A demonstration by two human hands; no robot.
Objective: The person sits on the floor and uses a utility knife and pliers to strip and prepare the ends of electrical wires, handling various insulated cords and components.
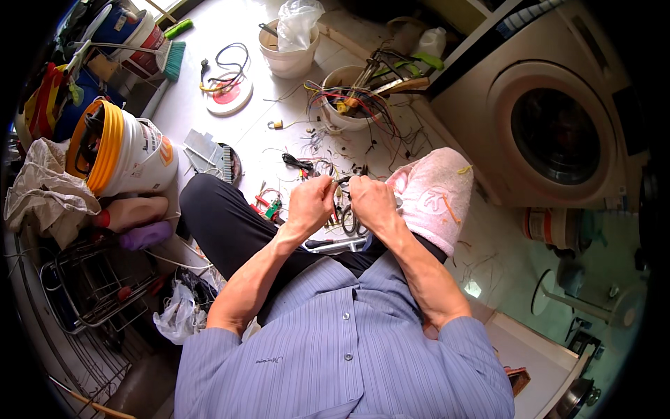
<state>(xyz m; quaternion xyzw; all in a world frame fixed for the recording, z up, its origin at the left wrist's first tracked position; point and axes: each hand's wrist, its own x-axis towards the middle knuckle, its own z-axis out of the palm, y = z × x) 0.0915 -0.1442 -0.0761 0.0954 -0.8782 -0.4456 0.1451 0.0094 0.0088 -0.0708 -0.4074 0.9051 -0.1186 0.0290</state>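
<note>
My left hand and my right hand are close together above the floor between my knees. Both are closed, thumbs and fingers pinching a short dark piece of cable that spans the small gap between them. Its ends are hidden in my fingers. Beneath the hands, what look like black looped scissor handles show beside my right hand. A small green circuit board with red wires lies left of my left wrist. Just beyond sits a bundled black cord. A pink towel covers my right knee.
Wire scraps litter the floor ahead, near a white bucket stuffed with wires and tools. Another white bucket holds a plastic bag. A washing machine stands right; a white bucket with an orange rim stands left.
</note>
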